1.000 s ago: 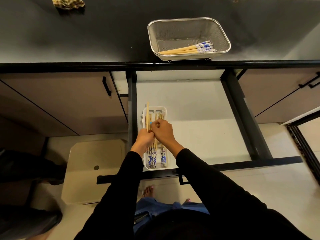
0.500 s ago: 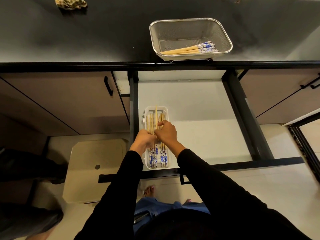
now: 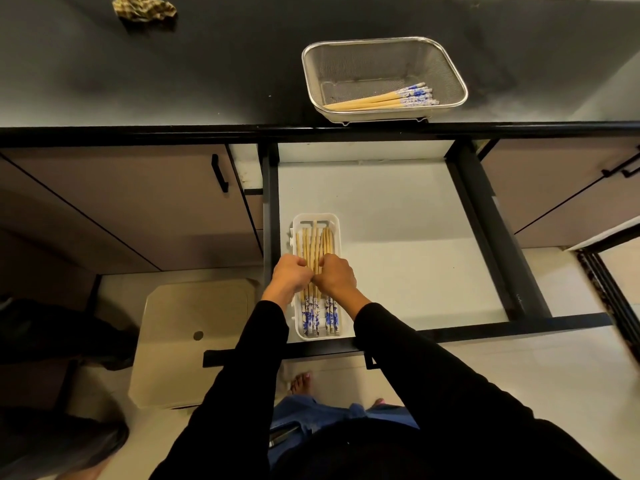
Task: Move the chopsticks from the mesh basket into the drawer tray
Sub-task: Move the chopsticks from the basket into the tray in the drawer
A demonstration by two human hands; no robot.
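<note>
Chopsticks (image 3: 313, 251) lie lengthwise in the white tray (image 3: 316, 218) inside the open drawer (image 3: 398, 237). My left hand (image 3: 289, 276) and right hand (image 3: 336, 276) are curled closed on them. More chopsticks (image 3: 384, 99) remain in the mesh basket (image 3: 382, 46) on the bench (image 3: 173, 74).

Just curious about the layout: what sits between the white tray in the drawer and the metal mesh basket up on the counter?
In the head view, only bare white drawer floor and the black counter edge separate the white plastic tray from the steel mesh basket.
</note>
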